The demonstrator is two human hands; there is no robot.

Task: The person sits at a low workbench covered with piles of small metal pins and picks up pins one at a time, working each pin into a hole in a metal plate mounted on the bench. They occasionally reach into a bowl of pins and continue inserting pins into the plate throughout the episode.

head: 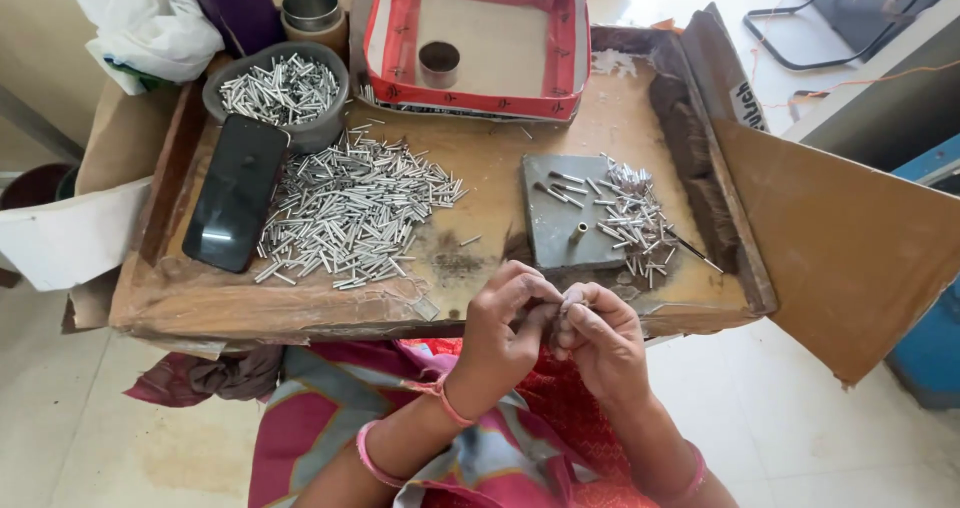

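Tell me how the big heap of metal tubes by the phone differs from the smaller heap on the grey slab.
The big heap of tubes lies straight on the wooden tray, beside the black phone; the smaller heap spills over the right edge of the grey slab. The big heap holds far more pieces and spreads wider. Its tubes look longer and cleaner; the smaller heap's look shorter and more tangled. Both are loose, silvery metal.

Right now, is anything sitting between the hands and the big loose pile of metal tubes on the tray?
Nothing visible does. The left hand and right hand meet at the tray's near edge; only bare board lies before the tube pile. The black phone lies left of it.
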